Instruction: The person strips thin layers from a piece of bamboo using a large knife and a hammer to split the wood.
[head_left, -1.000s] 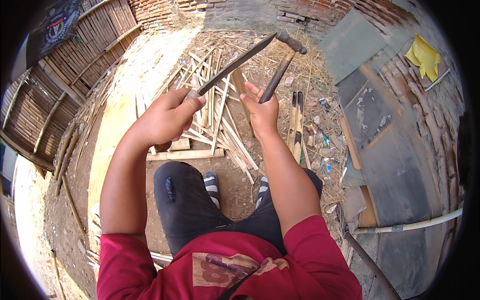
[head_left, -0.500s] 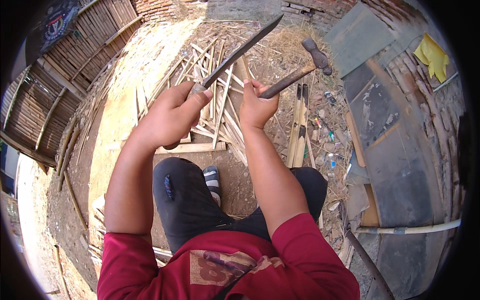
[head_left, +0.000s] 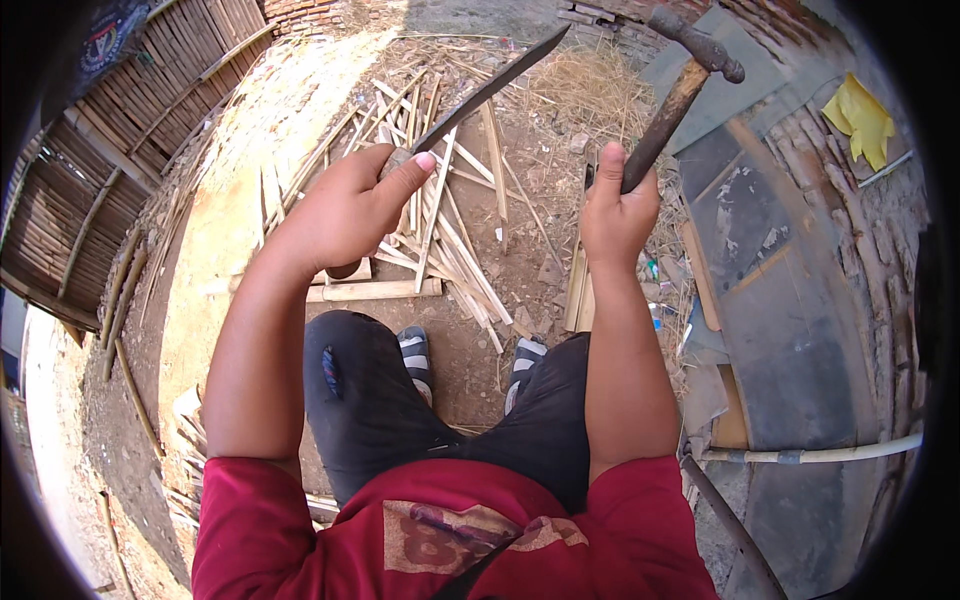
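My left hand [head_left: 350, 205] is closed round the handle of a machete [head_left: 495, 88], its dark blade pointing up and to the right. A narrow bamboo strip [head_left: 496, 165] stands roughly upright below the blade, its top end at the blade's edge. Whether the edge bites into it I cannot tell. Off to the right, my right hand [head_left: 617, 205] grips a hammer [head_left: 680, 95] by its wooden handle, thumb along the shaft and the metal head raised. The right hand is apart from the strip.
A pile of split bamboo strips [head_left: 435, 215] lies ahead on the dirt, with a bamboo pole [head_left: 375, 291] across its near side. Dark flat sheets [head_left: 800, 340] lie at the right, near a yellow cloth-like piece [head_left: 862, 122]. A bamboo fence [head_left: 200, 60] stands far left.
My right hand has let go of the bamboo strip and moved right, lifting the hammer higher. My left hand and the machete have barely moved. My right knee has shifted inward.
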